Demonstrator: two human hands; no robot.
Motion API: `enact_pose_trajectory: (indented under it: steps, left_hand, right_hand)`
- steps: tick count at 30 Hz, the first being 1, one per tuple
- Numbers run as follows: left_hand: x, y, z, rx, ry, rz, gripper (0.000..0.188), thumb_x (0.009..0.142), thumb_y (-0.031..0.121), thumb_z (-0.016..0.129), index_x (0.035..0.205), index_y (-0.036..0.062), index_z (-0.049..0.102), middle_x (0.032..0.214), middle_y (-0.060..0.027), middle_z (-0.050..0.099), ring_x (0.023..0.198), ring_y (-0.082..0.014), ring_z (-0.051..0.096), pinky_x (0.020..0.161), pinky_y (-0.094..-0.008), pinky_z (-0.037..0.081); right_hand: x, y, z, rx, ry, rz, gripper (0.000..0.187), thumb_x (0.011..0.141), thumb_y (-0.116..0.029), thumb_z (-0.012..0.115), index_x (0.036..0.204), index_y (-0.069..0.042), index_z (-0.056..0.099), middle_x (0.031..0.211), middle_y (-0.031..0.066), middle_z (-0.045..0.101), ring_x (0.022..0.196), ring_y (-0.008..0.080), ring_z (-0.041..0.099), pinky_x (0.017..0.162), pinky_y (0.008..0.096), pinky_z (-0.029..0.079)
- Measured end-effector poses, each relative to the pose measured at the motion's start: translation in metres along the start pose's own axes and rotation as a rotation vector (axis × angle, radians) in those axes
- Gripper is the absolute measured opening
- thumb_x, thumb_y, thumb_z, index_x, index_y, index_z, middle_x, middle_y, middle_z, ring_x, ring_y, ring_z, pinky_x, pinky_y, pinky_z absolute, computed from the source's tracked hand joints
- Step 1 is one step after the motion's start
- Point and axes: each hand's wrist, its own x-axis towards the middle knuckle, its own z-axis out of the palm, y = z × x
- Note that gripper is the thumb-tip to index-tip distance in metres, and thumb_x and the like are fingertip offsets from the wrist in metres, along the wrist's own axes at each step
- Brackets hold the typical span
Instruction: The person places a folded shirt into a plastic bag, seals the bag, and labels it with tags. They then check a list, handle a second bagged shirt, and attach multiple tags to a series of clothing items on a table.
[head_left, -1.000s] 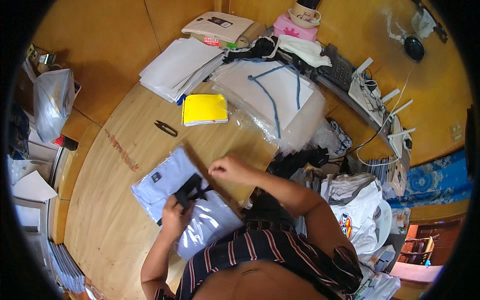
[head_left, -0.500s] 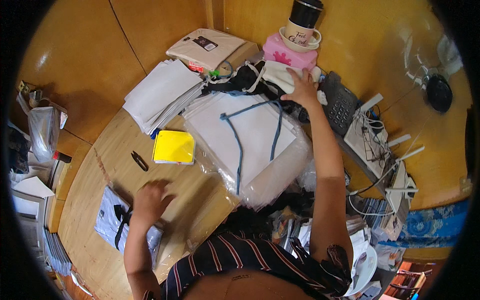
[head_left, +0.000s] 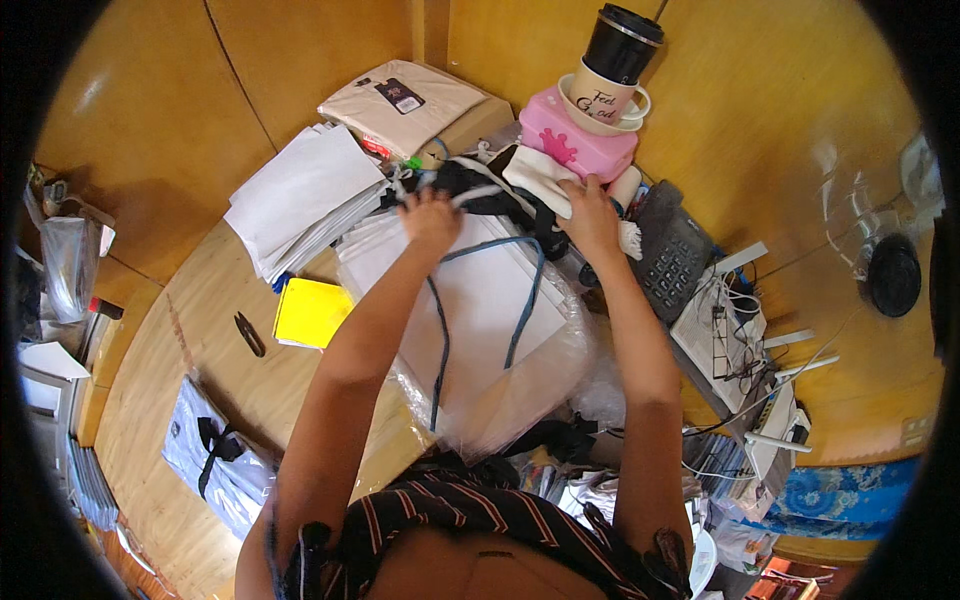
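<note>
At the back of the table, my left hand [head_left: 432,222] reaches onto a tangled heap of black cloth [head_left: 487,200] with pale straps. Its fingers are spread and slightly blurred. My right hand [head_left: 592,222] closes over a folded white cloth [head_left: 538,177] at the right of that heap; its fingertips bend over the fabric, and a fringed end shows beside the wrist. Between my forearms, a stack of white sheets [head_left: 480,330] lies in clear plastic. A blue-grey cord [head_left: 528,300] trails over the sheets in loose lengths.
Left lie white papers [head_left: 310,190], a yellow notepad [head_left: 308,312], black thread snippers [head_left: 249,335] and a folded light-blue garment [head_left: 215,450]. Behind are a packaged beige garment [head_left: 405,105] and a pink box [head_left: 575,135] bearing a stacked mug [head_left: 605,98] and tumbler. Right stand a telephone [head_left: 668,255] and router [head_left: 715,320].
My left hand has moved from above the table at the left, up and right to the black cloth. My right hand has come lower, and its fingers have drawn in over the white cloth.
</note>
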Motion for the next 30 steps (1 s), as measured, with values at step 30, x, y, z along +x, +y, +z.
enact_pose_trajectory:
  steps: [30]
  left_hand:
    - [-0.066, -0.007, -0.058, -1.716, -0.284, -0.213, 0.034, 0.081, 0.016, 0.048, 0.111, 0.003, 0.041, 0.09, -0.0087, 0.054, 0.079, -0.0161, 0.053, 0.067, -0.0261, 0.045]
  right_hand:
    - [0.009, -0.059, 0.004, 0.06, -0.109, 0.156, 0.061, 0.05, -0.033, 0.069, 0.101, -0.011, 0.043, 0.098, 0.0194, 0.041, 0.095, 0.0333, 0.04, 0.073, 0.0486, 0.032]
